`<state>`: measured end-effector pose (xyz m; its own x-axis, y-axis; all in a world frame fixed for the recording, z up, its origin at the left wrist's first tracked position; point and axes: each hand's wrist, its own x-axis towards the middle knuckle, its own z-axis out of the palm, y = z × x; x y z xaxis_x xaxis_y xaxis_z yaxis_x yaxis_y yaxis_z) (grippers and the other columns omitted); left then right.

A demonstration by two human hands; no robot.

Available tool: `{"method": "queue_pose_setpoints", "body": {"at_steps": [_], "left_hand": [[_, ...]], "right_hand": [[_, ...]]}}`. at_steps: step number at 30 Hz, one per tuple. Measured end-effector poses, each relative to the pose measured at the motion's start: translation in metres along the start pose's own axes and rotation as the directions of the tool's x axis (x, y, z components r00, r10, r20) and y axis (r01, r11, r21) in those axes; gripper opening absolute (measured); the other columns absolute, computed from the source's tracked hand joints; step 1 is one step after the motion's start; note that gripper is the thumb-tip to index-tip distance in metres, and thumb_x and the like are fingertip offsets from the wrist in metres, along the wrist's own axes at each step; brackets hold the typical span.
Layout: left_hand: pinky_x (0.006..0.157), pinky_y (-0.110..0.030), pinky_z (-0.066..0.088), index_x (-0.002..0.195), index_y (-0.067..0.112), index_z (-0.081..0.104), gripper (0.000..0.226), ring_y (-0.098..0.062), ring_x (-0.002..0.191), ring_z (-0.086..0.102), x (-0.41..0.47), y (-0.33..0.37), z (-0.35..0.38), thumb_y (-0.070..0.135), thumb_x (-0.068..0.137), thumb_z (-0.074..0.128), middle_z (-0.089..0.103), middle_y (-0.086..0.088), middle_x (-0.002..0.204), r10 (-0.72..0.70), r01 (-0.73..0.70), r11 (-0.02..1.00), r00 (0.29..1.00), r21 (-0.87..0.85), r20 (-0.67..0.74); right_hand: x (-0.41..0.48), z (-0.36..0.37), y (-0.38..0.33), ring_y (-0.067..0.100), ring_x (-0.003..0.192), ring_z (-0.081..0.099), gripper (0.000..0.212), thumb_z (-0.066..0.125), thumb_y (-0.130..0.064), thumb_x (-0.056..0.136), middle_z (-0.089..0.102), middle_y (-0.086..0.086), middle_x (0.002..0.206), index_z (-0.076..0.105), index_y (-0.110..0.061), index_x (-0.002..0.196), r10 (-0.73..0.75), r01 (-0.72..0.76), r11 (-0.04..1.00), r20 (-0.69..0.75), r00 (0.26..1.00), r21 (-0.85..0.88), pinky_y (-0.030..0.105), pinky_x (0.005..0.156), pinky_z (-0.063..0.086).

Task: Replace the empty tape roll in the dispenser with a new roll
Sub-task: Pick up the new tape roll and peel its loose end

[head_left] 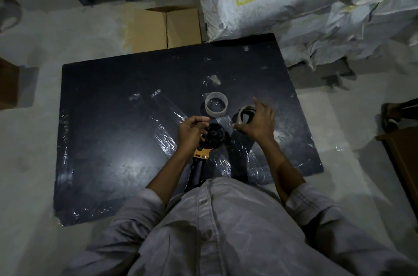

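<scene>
The tape dispenser [200, 158] is over the dark table [108, 117]. Its long axis runs away from the person, with the handle toward the body. The left hand [192, 131] curls around it near the wheel. The right hand [257, 122] grips a tape roll [245, 113] just beside. An empty core [216, 107] stands upright behind. Beyond the table, a closed cardboard box [162, 27] and white sacks [294, 4] are on the grey floor [34, 140].

We log the tape dispenser [214, 138] lying on the board [113, 117], handle toward 6 o'clock. Empty core [214, 114] stands at its 12 o'clock, new roll [244, 109] at 2 o'clock beside the core. Beyond the board: cardboard box [162, 27] at 11 o'clock, sacks [294, 4] at 1 o'clock.
</scene>
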<state>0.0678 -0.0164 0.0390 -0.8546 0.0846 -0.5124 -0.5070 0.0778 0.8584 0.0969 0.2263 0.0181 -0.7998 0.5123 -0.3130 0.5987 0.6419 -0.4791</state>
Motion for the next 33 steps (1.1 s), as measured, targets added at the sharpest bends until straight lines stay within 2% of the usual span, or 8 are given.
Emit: {"method": "queue_pose_setpoints", "body": {"at_steps": [5, 10, 13, 16, 20, 25, 29, 33], "left_hand": [[0.057, -0.027, 0.051, 0.111, 0.006, 0.08, 0.021, -0.018, 0.075, 0.065, 0.0, 0.006, 0.001, -0.002, 0.101, 0.063, 0.077, -0.007, 0.096, -0.008, 0.007, 1.0, 0.999, 0.025, 0.042], [0.056, -0.027, 0.049, 0.115, 0.008, 0.079, 0.021, -0.017, 0.074, 0.064, -0.004, 0.013, 0.002, 0.001, 0.101, 0.065, 0.077, -0.003, 0.092, -0.02, 0.019, 1.0, 0.998, 0.013, 0.067], [0.06, -0.028, 0.052, 0.122, 0.009, 0.078, 0.025, -0.016, 0.078, 0.065, -0.009, 0.024, 0.008, 0.0, 0.101, 0.07, 0.077, -0.001, 0.096, 0.046, -0.049, 0.999, 0.992, 0.017, 0.115], [0.083, -0.034, 0.062, 0.147, 0.018, 0.067, 0.055, -0.02, 0.101, 0.07, -0.013, 0.034, 0.013, 0.001, 0.096, 0.08, 0.075, -0.007, 0.125, 0.19, -0.217, 0.97, 0.958, 0.111, 0.214], [0.098, -0.031, 0.063, 0.165, 0.037, 0.046, 0.1, -0.015, 0.125, 0.07, -0.021, 0.044, 0.015, 0.012, 0.082, 0.096, 0.065, 0.004, 0.15, 0.341, -0.419, 0.887, 0.878, 0.196, 0.336], [0.095, -0.048, 0.067, 0.153, 0.028, 0.064, 0.08, -0.018, 0.116, 0.076, -0.026, 0.048, 0.019, 0.016, 0.082, 0.097, 0.073, 0.003, 0.139, 0.395, -0.456, 0.876, 0.865, 0.155, 0.309], [0.088, -0.034, 0.066, 0.149, 0.014, 0.067, 0.072, -0.008, 0.102, 0.078, -0.027, 0.051, 0.017, -0.001, 0.083, 0.093, 0.08, 0.003, 0.122, 0.365, -0.382, 0.923, 0.906, 0.04, 0.214], [0.071, -0.033, 0.069, 0.15, 0.007, 0.065, 0.065, -0.021, 0.098, 0.078, -0.026, 0.058, 0.011, -0.002, 0.09, 0.088, 0.081, -0.006, 0.119, 0.356, -0.351, 0.935, 0.924, -0.057, 0.14]], "right_hand": [[0.003, 0.0, -0.006, 0.037, 0.151, 0.043, 0.108, 0.101, -0.043, 0.071, 0.053, 0.013, 0.158, 0.045, -0.036, 0.163, 0.007, -0.009, 0.998, -0.031, 0.999, -0.061, 0.055, 0.122, 0.039], [0.01, -0.016, -0.009, 0.027, 0.12, 0.069, 0.088, 0.099, -0.054, 0.058, 0.075, 0.003, 0.128, 0.069, -0.039, 0.139, 0.101, -0.079, 0.965, -0.073, 0.992, 0.248, 0.04, 0.097, 0.061], [-0.006, -0.042, -0.03, 0.019, 0.098, 0.076, 0.064, 0.098, -0.038, 0.076, 0.077, 0.006, 0.124, 0.074, -0.025, 0.134, 0.219, -0.28, 0.631, 0.18, 0.959, 0.723, 0.028, 0.065, 0.063], [-0.022, -0.061, -0.044, 0.024, 0.1, 0.075, 0.054, 0.087, -0.048, 0.091, 0.078, 0.012, 0.125, 0.075, -0.018, 0.134, 0.12, -0.426, 0.486, 0.424, 0.898, 0.763, 0.034, 0.077, 0.063], [-0.036, -0.067, -0.058, 0.025, 0.104, 0.076, 0.05, 0.086, -0.057, 0.089, 0.081, 0.006, 0.114, 0.081, -0.023, 0.125, 0.067, -0.408, 0.534, 0.444, 0.894, 0.74, 0.04, 0.089, 0.063], [-0.045, -0.069, -0.068, 0.023, 0.096, 0.081, 0.06, 0.087, -0.069, 0.084, 0.086, 0.004, 0.101, 0.084, -0.02, 0.119, 0.038, -0.387, 0.617, 0.465, 0.884, 0.685, 0.035, 0.078, 0.064], [-0.05, -0.071, -0.074, 0.02, 0.094, 0.077, 0.056, 0.082, -0.067, 0.09, 0.084, 0.0, 0.103, 0.079, -0.024, 0.125, -0.019, -0.316, 0.636, 0.424, 0.906, 0.704, 0.036, 0.082, 0.061], [-0.051, -0.073, -0.07, 0.008, 0.085, 0.076, 0.047, 0.085, -0.048, 0.095, 0.079, -0.001, 0.111, 0.073, -0.027, 0.135, -0.154, -0.225, 0.632, 0.406, 0.901, 0.741, 0.033, 0.078, 0.058]]}}
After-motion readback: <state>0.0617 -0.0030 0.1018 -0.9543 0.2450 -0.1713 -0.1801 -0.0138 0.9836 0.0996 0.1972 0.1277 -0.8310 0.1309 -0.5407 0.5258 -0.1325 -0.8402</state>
